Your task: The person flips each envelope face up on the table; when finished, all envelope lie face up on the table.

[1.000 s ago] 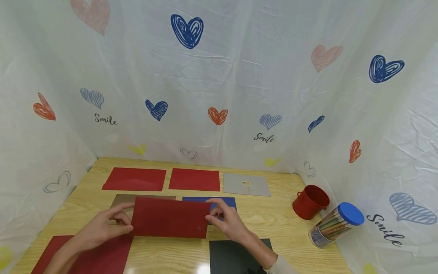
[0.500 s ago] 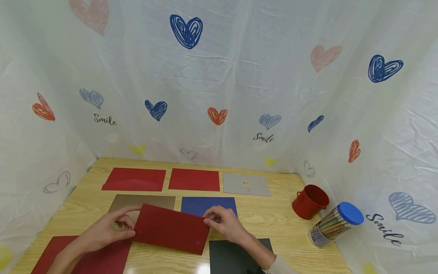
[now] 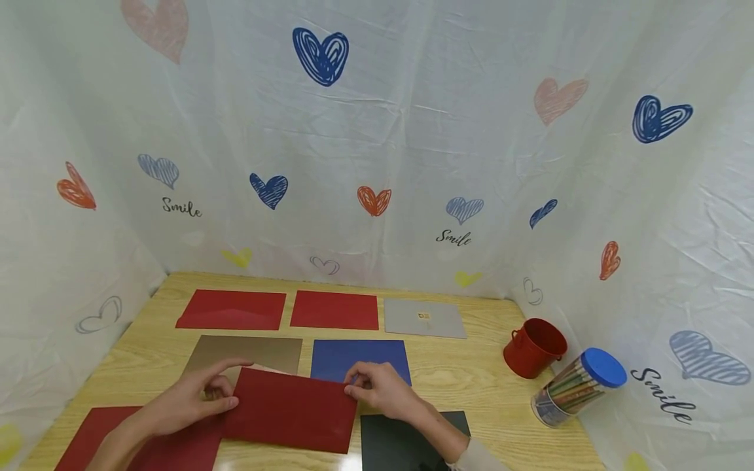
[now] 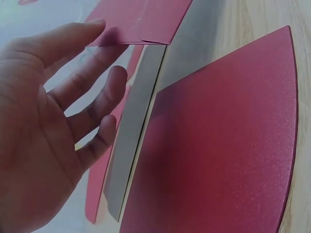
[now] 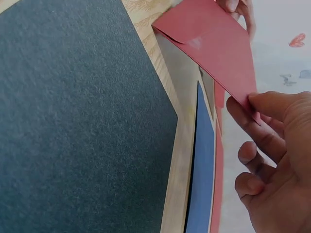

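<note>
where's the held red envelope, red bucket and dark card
Held red envelope [image 3: 290,411]: head view, middle of its near face.
Red bucket [image 3: 521,359]: head view, outer wall below the rim.
Dark card [image 5: 90,128]: right wrist view, middle of its flat face.

The left hand [image 3: 185,400] and right hand [image 3: 383,391] face each other, both pinching.

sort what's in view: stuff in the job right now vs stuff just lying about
In the job now:
held red envelope
left hand
right hand

Probably just lying about:
back-left red flat piece
back-middle red flat piece
gray flat piece
brown flat piece
blue flat piece
dark flat piece
near-left red flat piece
red bucket
pencil jar
</note>
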`<state>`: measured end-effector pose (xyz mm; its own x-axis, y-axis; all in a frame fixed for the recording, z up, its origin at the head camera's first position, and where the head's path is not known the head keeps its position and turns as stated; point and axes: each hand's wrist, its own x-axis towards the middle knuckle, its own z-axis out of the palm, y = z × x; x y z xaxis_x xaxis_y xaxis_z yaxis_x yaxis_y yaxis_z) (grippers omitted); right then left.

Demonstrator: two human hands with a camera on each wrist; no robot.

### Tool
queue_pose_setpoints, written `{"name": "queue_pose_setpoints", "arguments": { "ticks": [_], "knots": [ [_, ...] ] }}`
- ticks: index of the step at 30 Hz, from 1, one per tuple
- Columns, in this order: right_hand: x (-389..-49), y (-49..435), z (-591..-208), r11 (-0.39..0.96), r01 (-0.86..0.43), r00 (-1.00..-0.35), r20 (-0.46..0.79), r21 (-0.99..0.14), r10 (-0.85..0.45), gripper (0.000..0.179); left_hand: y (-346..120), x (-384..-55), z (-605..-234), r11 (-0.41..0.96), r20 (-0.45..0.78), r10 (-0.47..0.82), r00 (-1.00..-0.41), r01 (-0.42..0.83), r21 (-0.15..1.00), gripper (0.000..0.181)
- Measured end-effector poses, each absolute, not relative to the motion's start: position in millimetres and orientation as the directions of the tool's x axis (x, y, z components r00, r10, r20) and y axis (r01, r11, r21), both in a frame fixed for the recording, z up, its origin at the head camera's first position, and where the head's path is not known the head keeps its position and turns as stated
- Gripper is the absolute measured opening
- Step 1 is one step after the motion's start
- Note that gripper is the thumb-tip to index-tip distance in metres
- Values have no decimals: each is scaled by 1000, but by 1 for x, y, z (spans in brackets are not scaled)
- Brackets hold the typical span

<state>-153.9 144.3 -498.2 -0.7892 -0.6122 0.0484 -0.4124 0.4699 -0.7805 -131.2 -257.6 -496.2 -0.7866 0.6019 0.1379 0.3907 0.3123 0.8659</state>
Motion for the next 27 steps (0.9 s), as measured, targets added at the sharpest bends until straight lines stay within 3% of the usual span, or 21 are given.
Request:
{"name": "queue_pose_setpoints", "arguments": {
  "ticks": [4, 12, 16, 23, 27],
  "knots": [
    [-155, 144, -500, 487, -408, -781, 20, -772, -624, 9, -255, -132, -499, 357, 184, 600, -779, 466, 810, 51],
    [-157, 146, -502, 493, -434, -734, -22, -754, -679, 10, -255, -132, -502, 435, 242, 605, -759, 569, 698, 20],
    [-158, 145, -504, 505, -447, -715, -44, -738, -698, 10, -256, -133, -503, 415, 229, 625, -747, 566, 712, 19],
    [-156, 140, -504, 563, -586, -691, -4, -583, -723, 10, -256, -134, -505, 435, 139, 646, -751, 512, 741, 20],
    [-155, 138, -504, 574, -602, -686, -9, -555, -728, 10, -256, -135, -506, 443, 163, 651, -741, 546, 711, 19]
  ]
}}
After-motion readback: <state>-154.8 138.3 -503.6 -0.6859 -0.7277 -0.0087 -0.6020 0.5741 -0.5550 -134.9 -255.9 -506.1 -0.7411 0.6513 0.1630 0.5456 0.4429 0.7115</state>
